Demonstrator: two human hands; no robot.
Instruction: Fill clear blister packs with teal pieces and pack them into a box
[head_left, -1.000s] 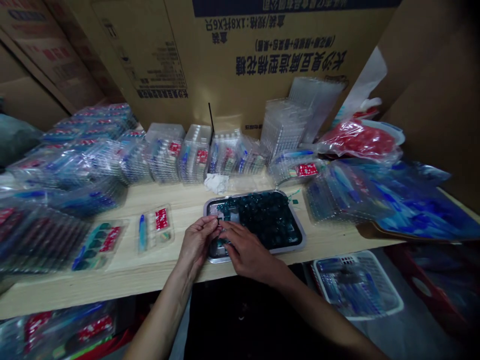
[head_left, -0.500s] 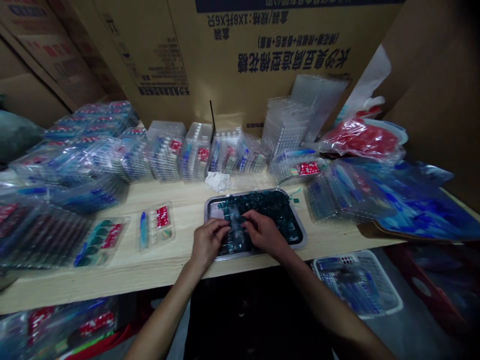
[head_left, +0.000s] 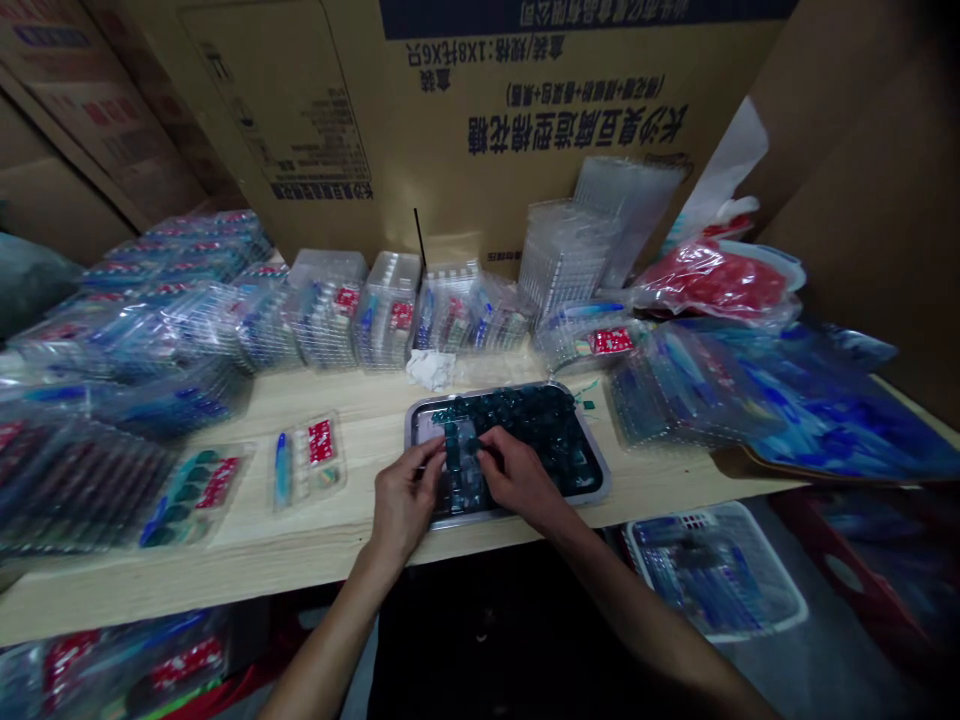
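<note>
A dark tray (head_left: 602, 492) with a pale rim holds a heap of glossy dark green pieces (head_left: 544, 425). Over its left half, between my hands, lies a see-through strip (head_left: 466, 470) with dark green squares beside it; its kind is unclear. My left hand (head_left: 406, 492) is at the tray's left side, thumb and fingertips pinched at the strip's left edge. From the other side my right hand (head_left: 519, 478) reaches over the green pieces, its fingers closed near the strip's right edge. Whatever either pinch holds is too small or hidden to name.
Left of the tray lies a clear blister pack (head_left: 309, 460) with a blue pen-like item and a red packet. Filled packs (head_left: 82, 475) are stacked further left. Behind stand clear empty trays (head_left: 570, 255) against a carton (head_left: 420, 130). A white basket (head_left: 787, 600) sits below right.
My right hand has shifted slightly down and left, and a dark piece at its fingertips no longer shows. My left hand stays pinched at the strip. The whole view has shifted slightly.
</note>
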